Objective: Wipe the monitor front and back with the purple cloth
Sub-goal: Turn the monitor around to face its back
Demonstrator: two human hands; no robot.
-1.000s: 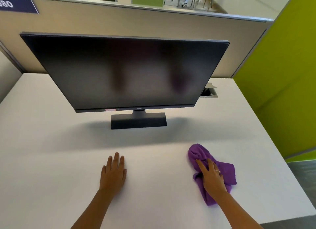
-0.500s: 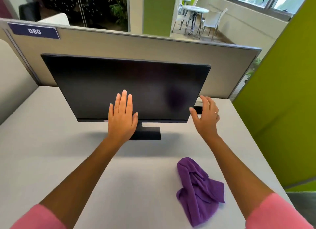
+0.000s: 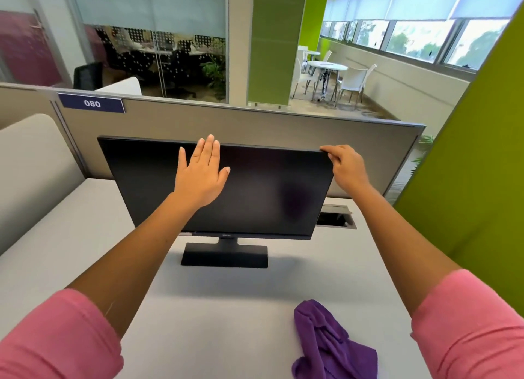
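Left hand (image 3: 200, 177): flat before the screen, fingers straight and close together, tips at the top edge. Looks set to steady the panel.
Monitor (image 3: 255, 191): upright on its stand, mid-desk (image 3: 56, 251), dark.
Right hand (image 3: 344, 166): fingers curled over the top right corner, clamped on it. A grip for turning the monitor, I'd say.
Cloth (image 3: 331, 342): crumpled on the desk's near edge, well apart from both hands, nobody holding it.
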